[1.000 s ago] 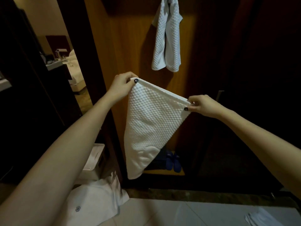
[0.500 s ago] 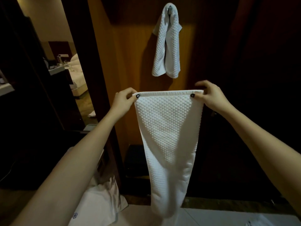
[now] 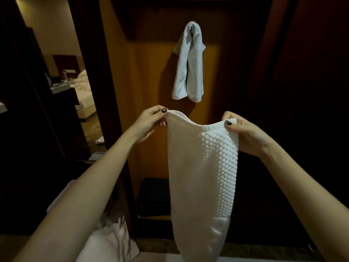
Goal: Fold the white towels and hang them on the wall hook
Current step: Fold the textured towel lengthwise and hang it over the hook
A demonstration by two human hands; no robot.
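The left hand (image 3: pixel 149 122) pinches one top corner of a white towel (image 3: pixel 204 167) between thumb and curled fingers, the dark-painted thumbnail lying on the near face of the cloth. The right hand (image 3: pixel 243 133) pinches the other top corner the same way, thumb on the near side and fingers curled behind the fabric. Both forearms reach forward and up from the lower corners of the view. The wrists are about level and the hands near each other, so the top edge between them sags in a shallow curve. Below the hands the towel hangs free in a long, narrow fall, with a raised bubble weave under the right hand, a smoother face under the left and a plain band near the bottom end.

Above and between the hands, well apart from them, a second white towel (image 3: pixel 189 63) is draped over a wall hook (image 3: pixel 192 26) on an orange-brown wood panel (image 3: pixel 151 72), its two halves side by side. Below the hands, behind the held towel, sits a dark case (image 3: pixel 153 197). Under the left forearm lies a white bag or cloth (image 3: pixel 111 242) — which, I cannot tell. Beyond the left hand, through a doorway, a bed (image 3: pixel 85 91) with white linen shows.
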